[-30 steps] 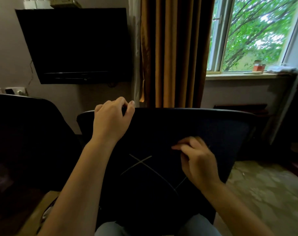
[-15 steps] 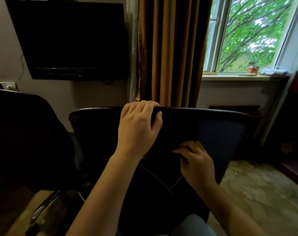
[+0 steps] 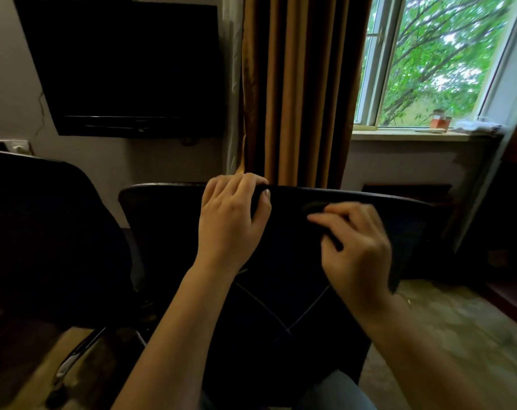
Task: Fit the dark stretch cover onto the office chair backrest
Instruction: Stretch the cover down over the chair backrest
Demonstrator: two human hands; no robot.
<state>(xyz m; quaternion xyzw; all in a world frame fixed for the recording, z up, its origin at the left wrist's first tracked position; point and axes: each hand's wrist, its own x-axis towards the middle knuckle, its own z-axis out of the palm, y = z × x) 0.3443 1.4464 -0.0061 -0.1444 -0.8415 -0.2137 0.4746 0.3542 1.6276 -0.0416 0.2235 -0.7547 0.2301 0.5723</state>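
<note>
Cover being worked along the backrest's top edge.

Nearest, the right hand [image 3: 356,250] is closed, dark stretch cover [image 3: 280,276] pinched in its fingers; beyond, the left hand [image 3: 232,220] is clamped over the office chair backrest [image 3: 405,229] rim. Cover draped down the chair's back; next, judged: it must be stretched toward the right corner.
</note>
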